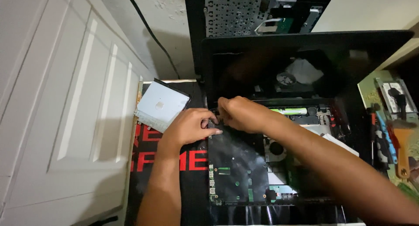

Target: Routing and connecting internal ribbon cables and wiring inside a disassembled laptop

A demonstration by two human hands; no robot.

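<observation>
Both of my hands meet at the far left corner of the opened laptop (279,165), and that corner is the spot everything turns on. Nearest to me lies the dark circuit board (238,165), its long axis running away from me toward my fingers, with a row of small ports along its left edge and green patches showing through a black film. My left hand (188,126) comes in from the left side, off the red and black mat (192,160), fingers curled and their tips pressed down at the board's far left corner; I cannot tell whether they pinch anything small. My right hand (241,113) crosses over the laptop from the right, knuckles up, fingers bent onto that same corner, touching the left fingertips; what it grips, if anything, is hidden under the fingers. The left hand is the nearer of the two to the board's outer edge, the right sits just beyond it. Under my right forearm I see a round fan (276,148) and a white sheet of paper (338,143). Just past my left hand a flat silvery drive (161,106) lies tilted on the mat. Farther right, well apart from my hands, a tray of hand tools (393,134) stands. Beyond it all the dark lid (305,55) stands up, and a bare keyboard frame (235,12) leans behind it.
</observation>
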